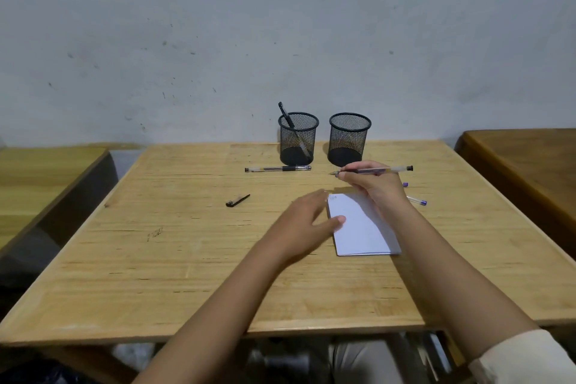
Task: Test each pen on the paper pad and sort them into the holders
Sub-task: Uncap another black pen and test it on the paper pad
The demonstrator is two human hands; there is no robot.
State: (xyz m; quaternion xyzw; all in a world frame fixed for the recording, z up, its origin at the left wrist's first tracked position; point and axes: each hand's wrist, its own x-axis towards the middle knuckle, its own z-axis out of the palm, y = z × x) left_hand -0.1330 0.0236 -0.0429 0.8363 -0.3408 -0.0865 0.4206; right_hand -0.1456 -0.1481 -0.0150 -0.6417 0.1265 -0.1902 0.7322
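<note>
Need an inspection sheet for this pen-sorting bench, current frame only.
Surface: wooden table, scuffed, with small dark marks at the left.
Job's things: paper pad lies flat; left holder holds one black pen; right holder shows no pen; loose pen lies in front of the left holder; purple-ended pens are partly hidden by the right hand.
Clutter: black cap lies left of the pad.
Grippers: left hand is open and blurred, thumb over the pad's left edge; right hand grips the held pen, tip showing.
Cables: nothing seen.
Surroundings: grey marked wall; side tables.
</note>
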